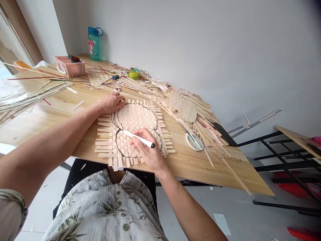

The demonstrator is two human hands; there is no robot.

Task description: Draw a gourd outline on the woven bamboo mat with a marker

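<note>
A woven mat of pale flat strips lies at the table's near edge, its loose strip ends sticking out all round. Black curved lines on it form a rounded outline, pinched in at the middle. My right hand grips a white marker pen, its tip at the left pinch of the outline and a black end toward my palm. Across the mat's far left corner rests my left hand, palm down with fingers laid out and touching the weave.
Scissors lie right of the mat, near a cut woven piece on heaped loose strips. Farther back are green-yellow tape, a pink basket and a teal bottle. More strips cover the left side.
</note>
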